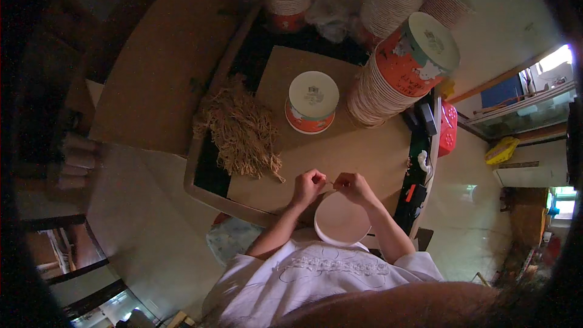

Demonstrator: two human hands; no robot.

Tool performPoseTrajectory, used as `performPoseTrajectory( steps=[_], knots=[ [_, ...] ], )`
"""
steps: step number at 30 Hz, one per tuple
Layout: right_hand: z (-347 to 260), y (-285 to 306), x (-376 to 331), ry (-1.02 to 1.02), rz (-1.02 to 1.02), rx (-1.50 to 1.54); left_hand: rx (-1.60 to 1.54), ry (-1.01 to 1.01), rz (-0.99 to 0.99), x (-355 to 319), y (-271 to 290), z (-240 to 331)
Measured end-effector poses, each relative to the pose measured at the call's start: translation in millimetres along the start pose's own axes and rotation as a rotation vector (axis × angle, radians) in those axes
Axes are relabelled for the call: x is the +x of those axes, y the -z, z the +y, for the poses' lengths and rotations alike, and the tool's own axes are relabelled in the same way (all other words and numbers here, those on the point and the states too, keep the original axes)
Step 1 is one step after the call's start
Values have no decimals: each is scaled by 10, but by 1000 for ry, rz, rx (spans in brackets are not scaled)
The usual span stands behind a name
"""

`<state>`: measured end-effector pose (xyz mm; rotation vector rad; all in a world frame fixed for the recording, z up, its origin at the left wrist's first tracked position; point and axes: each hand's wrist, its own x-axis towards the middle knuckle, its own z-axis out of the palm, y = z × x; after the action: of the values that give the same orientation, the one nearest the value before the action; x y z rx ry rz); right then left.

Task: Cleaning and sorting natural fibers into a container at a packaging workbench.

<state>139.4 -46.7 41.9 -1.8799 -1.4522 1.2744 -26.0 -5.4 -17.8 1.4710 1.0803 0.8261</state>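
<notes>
Tan straw-like cord (332, 182), a short thin strand, is pinched between both hands: the left hand (308, 186) and right hand (353, 187) are each closed narrow on an end, just above a pale pink round lid (341, 220) near the body. Keeping the strand taut and low over the brown cardboard sheet (364, 146) seems wise. A shaggy heap of tan fibre strands (242, 129) lies near the left; an orange paper bucket with white lid (312, 102) stands ahead, well apart. Tall leaning bucket stacks (398, 73) crowd the right; open cardboard lies between.
</notes>
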Motion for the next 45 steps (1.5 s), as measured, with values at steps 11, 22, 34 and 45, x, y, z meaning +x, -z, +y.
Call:
performPoseTrajectory(
  steps=[11, 22, 34, 45],
  knots=[
    [133, 233, 247, -216, -330, 400, -29, 4, -54, 167, -139, 47],
    [407, 242, 364, -374, -369, 546, -166, -6, -181, 226, -151, -11],
    [363, 201, 359, -315, -403, 515, 14, 42, -203, 310, -109, -165],
    [405, 162, 364, -452, -363, 552, 81, -28, -119, 320, -314, -333]
  ],
)
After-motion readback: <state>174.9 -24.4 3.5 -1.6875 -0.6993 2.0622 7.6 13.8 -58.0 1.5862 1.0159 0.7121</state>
